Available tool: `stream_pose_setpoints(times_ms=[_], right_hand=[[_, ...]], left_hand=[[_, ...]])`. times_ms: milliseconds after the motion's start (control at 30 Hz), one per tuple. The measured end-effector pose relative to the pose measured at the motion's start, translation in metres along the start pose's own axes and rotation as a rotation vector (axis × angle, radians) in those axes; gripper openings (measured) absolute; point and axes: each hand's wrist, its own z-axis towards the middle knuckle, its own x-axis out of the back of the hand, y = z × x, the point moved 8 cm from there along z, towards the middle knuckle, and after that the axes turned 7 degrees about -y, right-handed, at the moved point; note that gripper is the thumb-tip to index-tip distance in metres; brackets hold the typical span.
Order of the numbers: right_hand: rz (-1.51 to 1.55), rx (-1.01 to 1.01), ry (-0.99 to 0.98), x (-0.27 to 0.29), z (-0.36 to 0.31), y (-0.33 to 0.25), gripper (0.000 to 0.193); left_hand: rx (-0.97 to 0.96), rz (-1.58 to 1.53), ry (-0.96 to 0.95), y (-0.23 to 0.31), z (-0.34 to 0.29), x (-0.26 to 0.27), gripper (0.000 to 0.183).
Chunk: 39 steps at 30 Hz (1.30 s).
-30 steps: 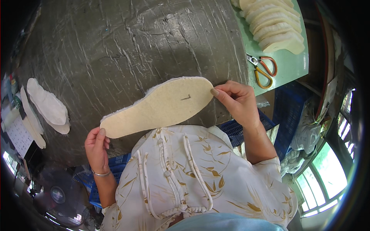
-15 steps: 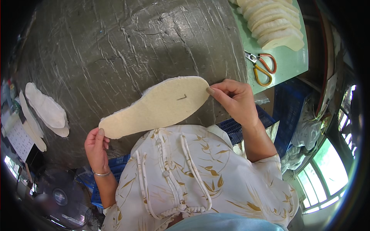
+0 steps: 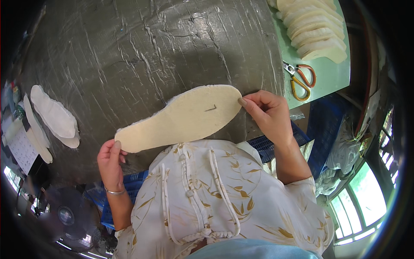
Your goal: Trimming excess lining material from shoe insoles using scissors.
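A cream shoe insole (image 3: 172, 118) stretches between my two hands over the near edge of the table, its flat side facing up. It bears a short dark mark near its wide end, and a fluffy white edge shows along its far side. My left hand (image 3: 111, 162) pinches the narrow heel end between thumb and fingers. At the wide toe end, my right hand (image 3: 269, 114) grips the tip the same way, its other fingers curled in.
Red-and-yellow-handled scissors (image 3: 300, 80) lie on a green board (image 3: 332, 77) at the right, below a row of stacked insoles (image 3: 317, 32). More white insoles (image 3: 54, 114) rest at the table's left. Blue crates (image 3: 325, 125) and a fan (image 3: 71, 213) stand beside the dark plastic-covered table (image 3: 129, 56).
The view has shifted slightly, so most things sit a little farther right in it. Both hands keep the same hold on the insole.
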Motion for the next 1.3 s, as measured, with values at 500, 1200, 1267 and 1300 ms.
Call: stream_pose_setpoints(times_ms=[500,1200,1267,1300], right_hand=[[-0.054,0.062,0.015,0.002,-0.001,-0.002,0.012],[-0.272,0.268,-0.180,-0.025,0.020,-0.060,0.009],[-0.272,0.255,-0.188,-0.024,0.023,-0.057,0.009],[-0.228,0.243,-0.185,-0.024,0.025,-0.055,0.009]], left_hand=[[-0.022,0.024,-0.009,0.002,0.002,-0.002,0.015],[-0.126,-0.102,0.032,-0.004,-0.010,-0.008,0.015],[-0.130,-0.110,0.040,-0.006,-0.012,-0.006,0.015],[-0.136,-0.111,0.042,-0.006,-0.013,-0.005,0.016]])
